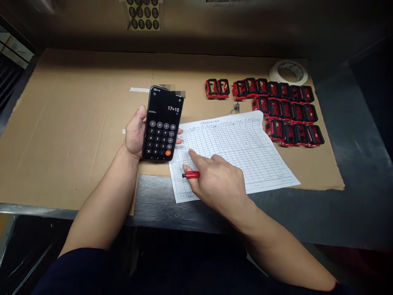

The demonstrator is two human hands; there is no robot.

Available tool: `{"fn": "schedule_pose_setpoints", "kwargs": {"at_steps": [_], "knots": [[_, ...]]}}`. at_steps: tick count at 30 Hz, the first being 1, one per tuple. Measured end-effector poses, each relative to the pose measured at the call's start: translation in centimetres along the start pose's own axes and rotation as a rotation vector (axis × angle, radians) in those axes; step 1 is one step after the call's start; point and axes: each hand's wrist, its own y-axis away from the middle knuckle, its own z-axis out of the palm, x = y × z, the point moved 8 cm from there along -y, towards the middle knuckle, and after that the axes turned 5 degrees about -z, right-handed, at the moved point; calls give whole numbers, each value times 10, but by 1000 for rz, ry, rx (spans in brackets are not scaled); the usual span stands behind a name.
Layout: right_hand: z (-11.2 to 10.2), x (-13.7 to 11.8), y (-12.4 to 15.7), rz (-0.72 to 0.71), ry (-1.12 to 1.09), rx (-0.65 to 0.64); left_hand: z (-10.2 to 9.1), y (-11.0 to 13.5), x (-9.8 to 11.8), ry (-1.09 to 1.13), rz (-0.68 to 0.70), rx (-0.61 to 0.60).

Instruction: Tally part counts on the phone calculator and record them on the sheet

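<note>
Steel workbench (156, 196), dark and scuffed, with a back panel (245, 24) behind it: item one of my inventory. Cardboard sheet (70, 131), tan and creased, covered most of the bench top, and a strip of white tape (138, 89) lay on it near the far edge. Pinned to the back panel above was a sheet of round dark stickers (143, 14).

Printed grid form (242, 151), one white page, lay at a slant across the cardboard's near edge, its lower corner overhanging the steel. Beyond it, on the right of the cardboard, stood red-and-black plastic frames (288, 110) in three close rows. A roll of pale tape (288, 72) lay flat past them, and a small metal clip (236, 107) sat just behind the form's top edge.

Left hand (135, 133): closed around a black smartphone (162, 123), held tilted up above the form's left edge. Its calculator screen showed 17+10, with 27 below.

Right hand (217, 180): closed on a short red pen (190, 175), low over the form's left columns. My extended index finger (195, 155) pointed into the grid; I could not tell whether it touched the paper.
</note>
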Motion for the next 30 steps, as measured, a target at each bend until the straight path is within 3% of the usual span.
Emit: {"fn": "schedule_pose_setpoints", "kwargs": {"at_steps": [9,16,20,23,25,30], "knots": [[14,-34,18,-163,-38,-246,1,-2,-1,-62,31,-61],[16,-51,20,-316,-267,-390,0,-2,1,-147,43,-93],[12,-41,13,-269,-273,-326,3,-1,2,-157,61,-81],[9,-23,10,-130,-145,-266,4,0,3,-148,68,-40],[12,-18,12,-75,-51,-298,4,0,3,-146,52,-23],[21,-45,22,-224,-86,-445,3,1,4,-137,49,-42]]}}
